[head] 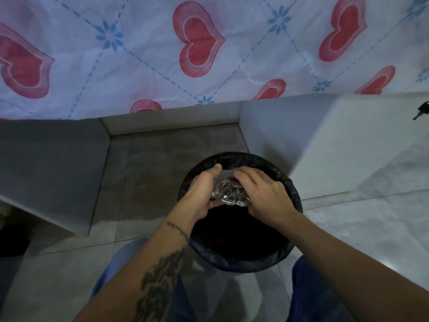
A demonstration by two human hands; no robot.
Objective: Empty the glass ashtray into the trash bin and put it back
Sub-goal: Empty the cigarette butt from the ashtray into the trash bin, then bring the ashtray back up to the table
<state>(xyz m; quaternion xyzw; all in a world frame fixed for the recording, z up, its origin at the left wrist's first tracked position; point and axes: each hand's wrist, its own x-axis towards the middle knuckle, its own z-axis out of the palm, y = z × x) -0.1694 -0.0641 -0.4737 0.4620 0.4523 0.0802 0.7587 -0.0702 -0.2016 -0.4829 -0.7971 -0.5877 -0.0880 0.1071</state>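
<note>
Over the black-lined trash bin (241, 259), both hands tip the glass ashtray (228, 194) toward twelve o'clock. Slick glass could slip and drop into the bag. Left hand (199, 194) curls closed around its nine o'clock edge; right hand (260, 196) clasps the three o'clock side.

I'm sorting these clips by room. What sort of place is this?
Probably a bedroom: a bed sheet printed with red hearts and blue flowers hangs over a tiled platform, beside a tiled floor. Both hands hold a clear glass ashtray over a round bin with a black liner.
</note>
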